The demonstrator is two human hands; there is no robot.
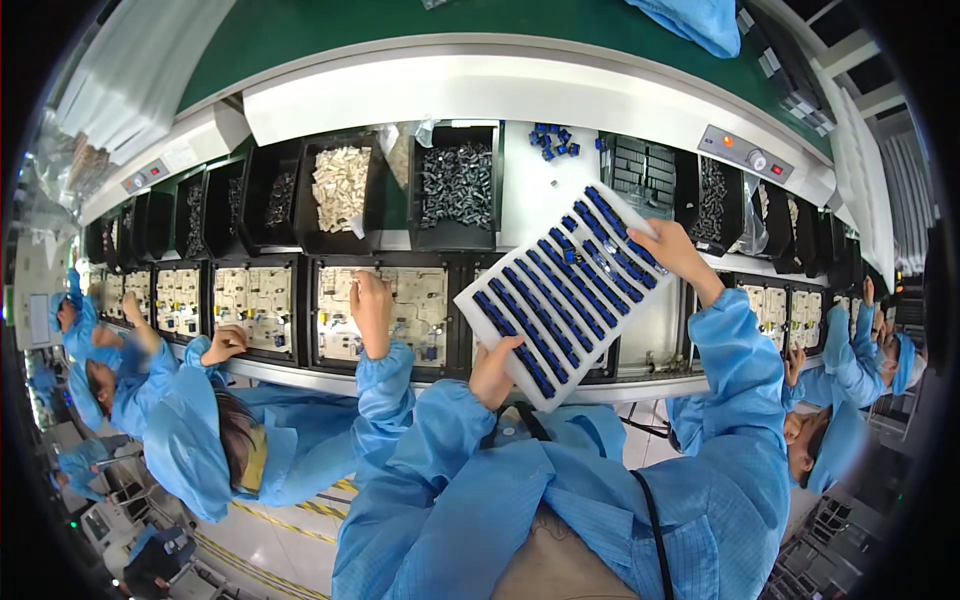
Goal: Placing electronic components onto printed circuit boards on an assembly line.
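Note:
A white foam tray [484, 324] is held tilted between my two hands, above the line of boards. Slanted rows of small blue components [553, 296] fill its slots, and a few near the upper part sit out of line. My left hand [492, 372] grips the tray's lower left edge, thumb on top. At the upper right edge, my right hand [676, 257] is closed on the rim, its underside fingers hidden. A loose pile of blue components [555, 142] lies beyond the tray on a white surface [530, 195].
Black bins of dark cylindrical parts [457, 185] and cream parts [342, 187] stand behind the boards. A co-worker's hand [371, 310] is over a circuit board [420, 300] on my left. Other co-workers sit on both sides. A white ledge [480, 90] runs above the bins.

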